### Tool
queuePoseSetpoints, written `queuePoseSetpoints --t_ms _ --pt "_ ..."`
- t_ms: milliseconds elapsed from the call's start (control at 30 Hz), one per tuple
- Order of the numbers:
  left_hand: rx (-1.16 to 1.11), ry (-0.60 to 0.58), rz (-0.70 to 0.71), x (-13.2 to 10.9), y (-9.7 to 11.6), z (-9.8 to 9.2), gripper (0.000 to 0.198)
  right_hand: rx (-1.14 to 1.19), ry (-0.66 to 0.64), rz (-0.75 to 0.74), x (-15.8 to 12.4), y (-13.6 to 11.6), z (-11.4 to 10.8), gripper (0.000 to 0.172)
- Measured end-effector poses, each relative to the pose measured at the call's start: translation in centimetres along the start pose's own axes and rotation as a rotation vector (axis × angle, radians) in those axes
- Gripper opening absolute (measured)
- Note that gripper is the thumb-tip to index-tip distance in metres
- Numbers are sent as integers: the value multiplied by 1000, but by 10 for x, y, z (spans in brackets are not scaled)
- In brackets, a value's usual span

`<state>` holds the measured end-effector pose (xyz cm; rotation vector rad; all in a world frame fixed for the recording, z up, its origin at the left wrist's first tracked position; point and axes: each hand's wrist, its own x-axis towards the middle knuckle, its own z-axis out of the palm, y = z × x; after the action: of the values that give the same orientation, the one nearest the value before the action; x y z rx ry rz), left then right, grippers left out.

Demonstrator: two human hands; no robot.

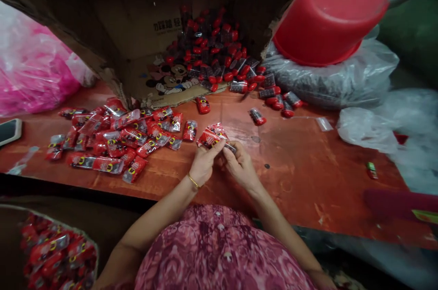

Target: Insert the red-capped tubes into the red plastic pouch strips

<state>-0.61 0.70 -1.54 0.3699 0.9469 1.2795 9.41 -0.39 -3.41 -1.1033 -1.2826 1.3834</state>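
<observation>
I see a red wrapper [211, 136] with pale printing and a glossy, slightly creased film, held above the front part of the reddish surface [294, 153], nearly straight ahead of the wearer's body. I have the left hand [202, 162] clamped on it, thumb pressed flat over the film and fingers folded beneath, with a gold bracelet [193, 181] at the wrist. The right hand [240, 166] is just beside it, its thumb and fingers drawn together on a small dark piece [231, 147] at the wrapper's right edge; I cannot tell how far that piece sits inside, because the fingers hide it. To the left I have a heap of red packs [118, 139] with yellow-and-black marks and clear ends. Beyond the hands, one red-capped container [257, 116] lies on its side, apart from the pile of similar containers [219, 50] spilling from the cardboard box [135, 46].
</observation>
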Motion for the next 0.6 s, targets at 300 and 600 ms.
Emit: queuePoseSetpoints --t_ms 300,600 --pt "23 -22 -91 3 11 -1 38 98 -95 66 9 -8 -1 31" --pt "-128 144 -16 33 52 -21 24 -428 139 -35 54 -3 -11 37"
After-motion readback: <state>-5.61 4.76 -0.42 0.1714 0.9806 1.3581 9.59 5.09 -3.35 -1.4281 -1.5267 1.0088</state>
